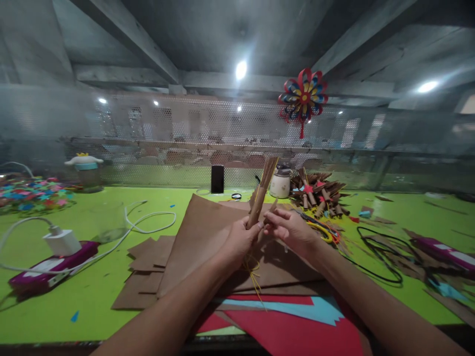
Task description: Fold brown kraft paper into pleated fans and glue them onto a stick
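Observation:
My left hand (pixel 239 240) is closed around the lower end of a fringed brown paper roll (pixel 262 190), held upright and leaning slightly right. Yellow string (pixel 252 272) dangles beneath that hand. Close on its right, my right hand (pixel 293 228) pinches a small brown paper strip (pixel 273 205) near the roll; the fingers partly hide it. Under both hands lies a large brown paper sheet (pixel 208 222), with red paper (pixel 297 329) and light blue paper (pixel 315 309) below it toward the front edge. Yellow-handled scissors (pixel 322 231) rest just beyond my right wrist.
Several finished-looking fringed rolls (pixel 321 193) are piled at the back right beside a white jar (pixel 280 183). A black cable (pixel 382 267) loops at right. Left stand a clear cup (pixel 109 222), a purple power strip (pixel 52 269) and colourful paper stars (pixel 33 195). Behind runs a mesh screen (pixel 178 128).

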{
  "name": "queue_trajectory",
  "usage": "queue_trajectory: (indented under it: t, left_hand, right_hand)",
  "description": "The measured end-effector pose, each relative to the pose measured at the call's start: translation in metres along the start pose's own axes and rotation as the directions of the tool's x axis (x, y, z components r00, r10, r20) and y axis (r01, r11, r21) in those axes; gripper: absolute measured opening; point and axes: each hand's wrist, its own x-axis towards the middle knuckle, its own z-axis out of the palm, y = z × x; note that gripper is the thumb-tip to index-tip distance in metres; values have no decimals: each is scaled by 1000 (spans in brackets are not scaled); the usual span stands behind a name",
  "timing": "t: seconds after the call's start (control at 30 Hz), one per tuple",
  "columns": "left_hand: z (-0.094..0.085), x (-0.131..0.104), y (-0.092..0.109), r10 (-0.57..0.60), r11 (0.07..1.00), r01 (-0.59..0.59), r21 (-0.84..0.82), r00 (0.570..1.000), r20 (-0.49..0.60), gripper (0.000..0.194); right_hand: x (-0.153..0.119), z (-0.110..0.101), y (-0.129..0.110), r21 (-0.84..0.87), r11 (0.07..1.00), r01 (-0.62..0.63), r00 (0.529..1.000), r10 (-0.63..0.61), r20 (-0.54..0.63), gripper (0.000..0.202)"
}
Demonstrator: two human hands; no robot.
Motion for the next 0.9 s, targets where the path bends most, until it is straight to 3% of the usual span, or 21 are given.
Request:
queue_trajectory:
  t: [0.4,0.57,0.77,0.9]
  left_hand:
    - [4,-2,6,41,999,-38,37,996,-76,20]
    - [4,-2,4,8,1000,-8,28,1000,-24,15]
    - [6,-4,7,6,1000,-6,30,1000,14,14]
    - [4,-5,5,8,1000,-6,-30,998,54,20]
  right_hand:
    - [-5,5,-5,-299,939,169,981,-190,-41,26]
    - [-6,4,-11,-439,872,217,963,-264,-49,27]
    - [-8,6,-16,-500,817,286,951,-305,47,24]
    - [-10,4,-17,-517,784,344,915,-403,-2,20]
